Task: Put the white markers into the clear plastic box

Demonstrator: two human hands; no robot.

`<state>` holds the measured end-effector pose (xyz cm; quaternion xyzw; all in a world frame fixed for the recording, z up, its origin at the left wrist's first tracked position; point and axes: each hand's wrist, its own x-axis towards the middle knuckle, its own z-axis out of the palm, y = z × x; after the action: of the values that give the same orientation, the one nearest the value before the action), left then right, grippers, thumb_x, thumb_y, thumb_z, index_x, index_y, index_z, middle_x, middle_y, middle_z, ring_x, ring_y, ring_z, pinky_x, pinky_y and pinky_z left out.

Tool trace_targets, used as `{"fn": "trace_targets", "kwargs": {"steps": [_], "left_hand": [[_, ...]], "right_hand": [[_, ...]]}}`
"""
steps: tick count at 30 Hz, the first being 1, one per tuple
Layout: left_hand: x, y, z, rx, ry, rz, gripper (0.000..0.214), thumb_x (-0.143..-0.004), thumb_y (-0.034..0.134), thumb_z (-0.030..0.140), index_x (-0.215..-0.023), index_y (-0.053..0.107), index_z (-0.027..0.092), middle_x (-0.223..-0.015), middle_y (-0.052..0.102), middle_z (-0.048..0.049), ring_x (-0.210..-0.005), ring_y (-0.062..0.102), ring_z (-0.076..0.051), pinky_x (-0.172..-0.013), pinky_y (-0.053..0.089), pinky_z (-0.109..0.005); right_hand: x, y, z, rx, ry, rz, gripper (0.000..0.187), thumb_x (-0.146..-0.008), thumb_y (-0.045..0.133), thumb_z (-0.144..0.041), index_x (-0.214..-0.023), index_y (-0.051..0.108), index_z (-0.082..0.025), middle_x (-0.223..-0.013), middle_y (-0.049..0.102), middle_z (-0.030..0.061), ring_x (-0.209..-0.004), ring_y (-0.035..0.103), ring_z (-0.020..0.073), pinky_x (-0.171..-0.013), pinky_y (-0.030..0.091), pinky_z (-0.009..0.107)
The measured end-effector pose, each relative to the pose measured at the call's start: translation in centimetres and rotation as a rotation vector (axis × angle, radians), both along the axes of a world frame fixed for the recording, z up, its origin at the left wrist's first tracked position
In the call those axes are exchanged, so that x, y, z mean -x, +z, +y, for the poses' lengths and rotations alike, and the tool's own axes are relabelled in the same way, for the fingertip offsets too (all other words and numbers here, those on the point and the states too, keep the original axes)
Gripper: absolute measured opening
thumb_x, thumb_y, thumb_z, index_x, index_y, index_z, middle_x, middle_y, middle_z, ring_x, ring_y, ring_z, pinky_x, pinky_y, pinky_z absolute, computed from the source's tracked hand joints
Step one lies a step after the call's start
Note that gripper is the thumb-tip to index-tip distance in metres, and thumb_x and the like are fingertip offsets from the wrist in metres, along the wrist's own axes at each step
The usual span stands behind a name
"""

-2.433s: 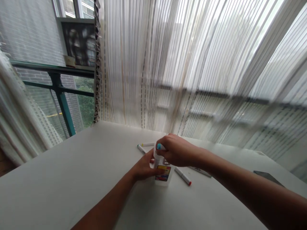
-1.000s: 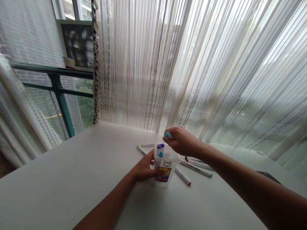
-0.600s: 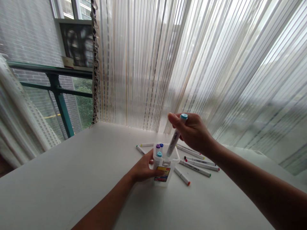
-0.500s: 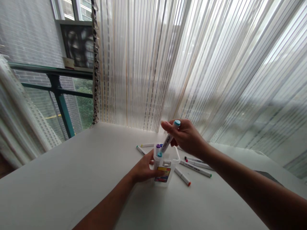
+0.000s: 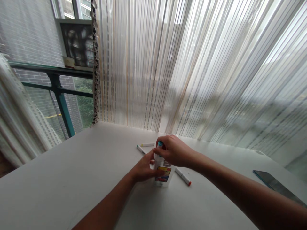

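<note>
Head view. The left hand (image 5: 144,167) clasped the near left side of a clear marker case (image 5: 163,175) that stood upright on the white table (image 5: 72,179), at about 6 o'clock of centre; a yellow, red and blue label faced the camera. The right hand (image 5: 174,150) lay curled over the top of the case, its fingertips (image 5: 155,150) pinching a teal-capped marker (image 5: 160,144) that stood in the case's mouth with only the cap end showing. How far the marker sat inside could not be told, since the hand hid the opening.

Loose markers lay on the table around the case: an orange-tipped marker (image 5: 182,176) just beside it at 3 o'clock, a green-tipped marker (image 5: 140,149) at 10 o'clock, and a yellow-tipped marker (image 5: 147,144) just beyond that one. A dark phone (image 5: 275,185) lay well apart at 3 o'clock. Striped sheer curtains (image 5: 192,64) hung behind the table at 12 o'clock.
</note>
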<state>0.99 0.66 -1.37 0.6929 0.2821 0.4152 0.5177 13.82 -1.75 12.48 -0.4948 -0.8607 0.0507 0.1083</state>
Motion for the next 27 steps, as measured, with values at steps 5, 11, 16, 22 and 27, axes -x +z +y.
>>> {"fn": "trace_targets", "kwargs": {"steps": [5,11,16,22,27], "left_hand": [[-0.1,0.1,-0.1,-0.017,-0.014,-0.033,0.059,-0.059,0.075,0.028,-0.111,0.048,0.017,-0.101,0.061,-0.0072,-0.088,0.058,-0.023,-0.075,0.044,-0.032],[0.0,-0.1,0.1,-0.011,0.005,-0.019,0.057,-0.059,0.075,0.027,-0.109,0.05,0.017,-0.098,0.062,-0.0064,-0.087,0.058,-0.022,-0.074,0.044,-0.031],[0.0,-0.1,0.1,-0.022,-0.003,-0.019,0.057,-0.058,0.076,0.026,-0.108,0.05,0.017,-0.096,0.063,-0.0058,-0.086,0.059,-0.021,-0.075,0.044,-0.03],[0.0,0.0,0.0,-0.019,-0.008,-0.027,0.057,-0.059,0.075,0.026,-0.108,0.049,0.017,-0.097,0.062,-0.0056,-0.087,0.058,-0.022,-0.074,0.044,-0.031],[0.0,-0.1,0.0,0.0,-0.012,-0.043,0.062,-0.058,0.075,0.029,-0.112,0.047,0.017,-0.099,0.061,-0.0068,-0.087,0.058,-0.022,-0.075,0.044,-0.031]], "right_hand": [[-0.1,0.1,-0.2,0.023,0.023,-0.012,0.022,-0.079,0.044,-0.029,-0.074,0.061,-0.015,-0.065,0.059,0.0033,-0.055,0.044,0.009,-0.049,0.028,0.021],[-0.6,0.6,-0.5,0.134,0.097,-0.047,0.028,-0.082,0.041,-0.027,-0.078,0.065,-0.014,-0.07,0.062,0.0052,-0.057,0.048,0.0092,-0.052,0.03,0.021],[-0.8,1.1,-0.4,0.127,0.132,-0.048,0.026,-0.081,0.04,-0.023,-0.078,0.064,-0.014,-0.072,0.063,0.0049,-0.058,0.048,0.009,-0.053,0.03,0.021],[-0.5,0.9,-0.4,0.136,0.093,-0.082,0.024,-0.078,0.041,-0.02,-0.079,0.064,-0.014,-0.071,0.063,0.0048,-0.058,0.047,0.0092,-0.053,0.03,0.021],[-0.6,0.7,-0.4,0.14,0.111,-0.083,0.024,-0.078,0.039,-0.024,-0.081,0.061,-0.014,-0.073,0.062,0.0057,-0.06,0.048,0.0104,-0.053,0.031,0.021]]}}
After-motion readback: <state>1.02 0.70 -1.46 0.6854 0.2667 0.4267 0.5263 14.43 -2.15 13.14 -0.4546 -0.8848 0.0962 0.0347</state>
